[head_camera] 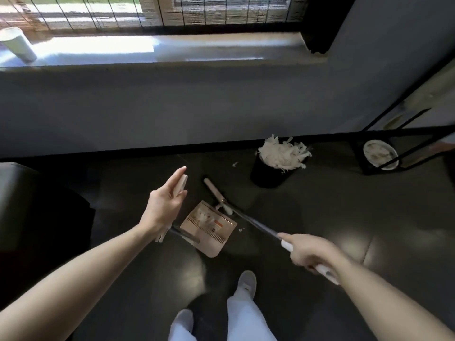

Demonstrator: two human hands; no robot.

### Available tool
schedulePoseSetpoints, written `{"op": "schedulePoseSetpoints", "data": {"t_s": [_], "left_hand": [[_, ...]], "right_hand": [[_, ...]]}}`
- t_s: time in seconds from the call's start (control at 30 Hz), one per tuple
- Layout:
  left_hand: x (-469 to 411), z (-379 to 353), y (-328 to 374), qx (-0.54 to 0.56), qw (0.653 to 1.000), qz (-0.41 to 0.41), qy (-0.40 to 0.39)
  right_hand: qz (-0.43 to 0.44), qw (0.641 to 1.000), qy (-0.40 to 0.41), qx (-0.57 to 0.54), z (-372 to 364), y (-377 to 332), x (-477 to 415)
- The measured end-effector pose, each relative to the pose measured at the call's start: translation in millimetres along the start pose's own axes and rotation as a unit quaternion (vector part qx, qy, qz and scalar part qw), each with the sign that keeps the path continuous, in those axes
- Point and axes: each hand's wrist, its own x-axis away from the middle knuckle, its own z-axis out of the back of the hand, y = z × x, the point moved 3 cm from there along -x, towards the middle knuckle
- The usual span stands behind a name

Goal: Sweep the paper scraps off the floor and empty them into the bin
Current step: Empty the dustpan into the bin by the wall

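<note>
A dark, glossy floor [320, 205] runs up to a grey wall under a bright window sill [172, 52]; the person stands facing it.

The right hand [309, 252] is wrapped firmly round the white grip of a long-handled broom [258, 225], forefinger laid along the shaft, probably to steer the stroke; the shaft slants away toward 11 o'clock, and the broom head [214, 189] lies just beside the far edge of the dustpan [209, 227].

The left hand [163, 205] has its fingers nearly straight, the thumb pinning the dustpan's upright white handle against them; this light hold seems meant only to steady the pan on the floor while the broom feeds it.

A few paper scraps [203, 216] already lie in the pan; a loose scrap [241, 229] sits on the floor just off its 3 o'clock corner; a second scrap [235, 164] lies near the bin [268, 174], on its 9 o'clock side.

The black bin stands at 1 o'clock from the pan, heaped above its rim with shredded paper [283, 153]; tipping more in may well spill some.
</note>
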Motion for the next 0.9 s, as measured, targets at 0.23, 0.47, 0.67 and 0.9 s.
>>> {"op": "schedulePoseSetpoints", "data": {"t_s": [0.23, 0.47, 0.67, 0.9], "left_hand": [[39, 35, -17, -0.001, 0.999, -0.019, -0.043], [39, 42, -25, 0.030, 0.999, 0.010, -0.021], [15, 29, -7, 0.032, 0.999, 0.012, 0.007], [-40, 42, 19, 0.039, 0.999, -0.011, -0.012]], "right_hand": [[-0.053, 0.990, 0.068, -0.111, -46, -19, 59], [-0.078, 0.990, 0.111, -0.029, -9, -59, 24], [-0.038, 0.982, 0.112, -0.150, 41, -48, -11], [-0.033, 0.822, 0.017, -0.568, 78, -45, -24]]}}
